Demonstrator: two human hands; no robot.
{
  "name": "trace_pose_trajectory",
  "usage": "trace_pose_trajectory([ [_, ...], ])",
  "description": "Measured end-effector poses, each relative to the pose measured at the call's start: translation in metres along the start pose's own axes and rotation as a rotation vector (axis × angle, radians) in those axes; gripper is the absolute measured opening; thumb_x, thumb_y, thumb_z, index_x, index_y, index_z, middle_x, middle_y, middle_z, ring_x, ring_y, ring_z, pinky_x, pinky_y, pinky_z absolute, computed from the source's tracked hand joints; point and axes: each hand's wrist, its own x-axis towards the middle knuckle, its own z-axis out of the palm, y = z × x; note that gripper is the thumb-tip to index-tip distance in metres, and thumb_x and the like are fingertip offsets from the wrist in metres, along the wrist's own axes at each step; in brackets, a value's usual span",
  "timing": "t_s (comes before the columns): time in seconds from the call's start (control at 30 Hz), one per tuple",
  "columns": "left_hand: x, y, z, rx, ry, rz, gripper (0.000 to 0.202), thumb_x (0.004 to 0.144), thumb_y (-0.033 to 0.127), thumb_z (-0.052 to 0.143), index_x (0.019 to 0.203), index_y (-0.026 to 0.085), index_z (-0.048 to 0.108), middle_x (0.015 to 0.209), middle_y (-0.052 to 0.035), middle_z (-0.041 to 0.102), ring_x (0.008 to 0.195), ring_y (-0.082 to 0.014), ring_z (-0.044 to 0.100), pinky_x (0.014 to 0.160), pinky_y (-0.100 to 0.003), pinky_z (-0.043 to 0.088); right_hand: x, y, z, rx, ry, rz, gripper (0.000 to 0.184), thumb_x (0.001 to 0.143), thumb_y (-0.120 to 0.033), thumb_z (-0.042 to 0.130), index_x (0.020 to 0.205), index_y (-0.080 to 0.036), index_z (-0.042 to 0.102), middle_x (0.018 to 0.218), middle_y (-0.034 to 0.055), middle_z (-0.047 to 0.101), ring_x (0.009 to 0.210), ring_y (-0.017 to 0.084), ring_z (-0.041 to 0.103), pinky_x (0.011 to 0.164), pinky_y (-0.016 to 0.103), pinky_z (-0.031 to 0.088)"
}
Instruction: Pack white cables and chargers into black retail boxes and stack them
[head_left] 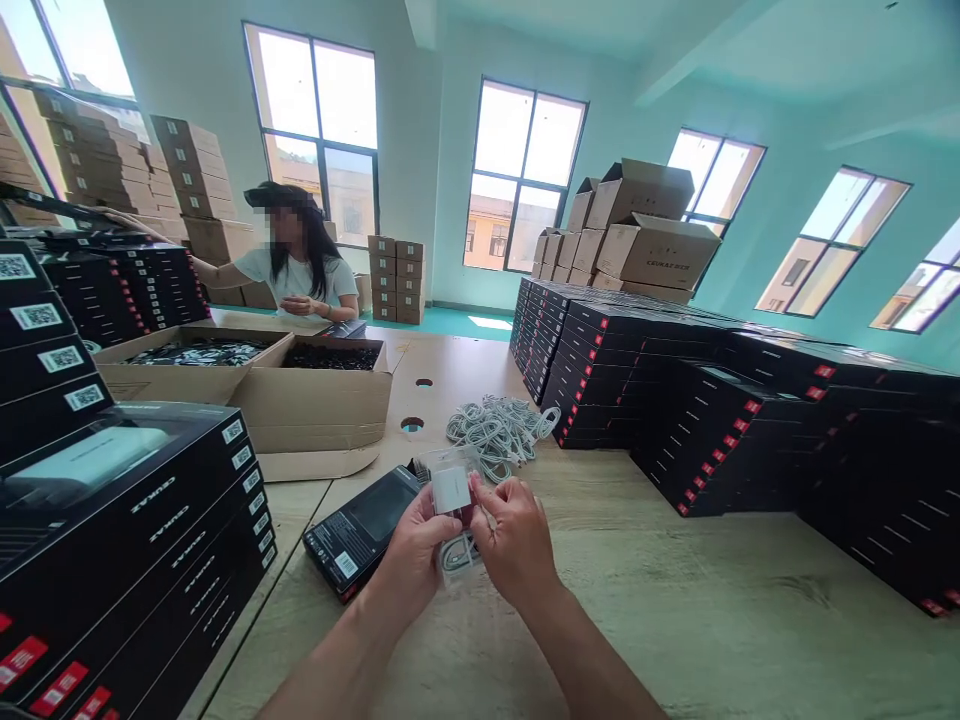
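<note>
Between my hands is a clear plastic tray [466, 462] with a white charger block [451, 490] in its upper part and a coiled grey cable [457, 553] in its lower part. My left hand [417, 535] grips the tray from the left, thumb across the front. On the right side, the closed fingers of my right hand [514, 530] pinch at the tray's edge beside the charger block. A black box [363, 530] with a dark window lies on the table just left of my hands. Beyond them sits a tangled pile of grey cables [499, 430].
Stacks of black boxes stand at left [142, 530] and right [600, 370]. Open cartons [322, 405] with small parts lie ahead left. Across the table, a person [300, 260] in a white top reaches toward more black boxes. Brown cartons [652, 250] rise behind the right stacks.
</note>
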Motion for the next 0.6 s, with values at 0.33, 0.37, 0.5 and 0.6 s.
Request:
trace_pose_trajectory([
  [0.33,-0.006,0.015,-0.001,-0.028,-0.058,-0.081,0.053,0.058,0.004,0.074,0.109,0.019,0.071,0.094,-0.0054,0.077,0.075,-0.0186,0.071,0.069,-0.027,0.055,-0.008,0.018,0.003,0.592,-0.169,-0.011,0.077,0.077,-0.010,0.058,0.151,-0.031,0.049,0.117,0.0042,0.067,0.105,0.020,0.063,0.098,0.033,0.049],
  [0.37,-0.006,0.014,-0.001,-0.028,-0.063,-0.092,0.054,0.058,0.003,0.074,0.109,0.019,0.070,0.094,-0.0055,0.077,0.077,-0.0193,0.071,0.070,-0.027,0.055,-0.008,0.018,0.003,0.598,-0.167,0.003,0.079,0.074,-0.009,0.057,0.150,-0.030,0.050,0.115,0.0039,0.068,0.101,0.020,0.064,0.097,0.032,0.050],
  [0.5,-0.007,0.013,-0.003,-0.027,-0.066,-0.148,0.054,0.059,0.004,0.073,0.111,0.020,0.068,0.094,-0.0061,0.077,0.079,-0.0213,0.072,0.071,-0.030,0.056,-0.008,0.021,0.006,0.593,-0.160,0.015,0.082,0.069,-0.006,0.056,0.148,-0.028,0.053,0.110,0.0035,0.071,0.093,0.019,0.065,0.090,0.030,0.053],
  [0.6,-0.008,0.014,-0.003,-0.032,-0.064,-0.156,0.055,0.058,0.005,0.074,0.111,0.020,0.068,0.091,-0.0056,0.076,0.077,-0.0212,0.072,0.069,-0.030,0.056,-0.006,0.023,0.005,0.594,-0.174,-0.006,0.082,0.070,-0.006,0.056,0.149,-0.028,0.052,0.111,0.0031,0.073,0.093,0.019,0.065,0.090,0.030,0.052],
])
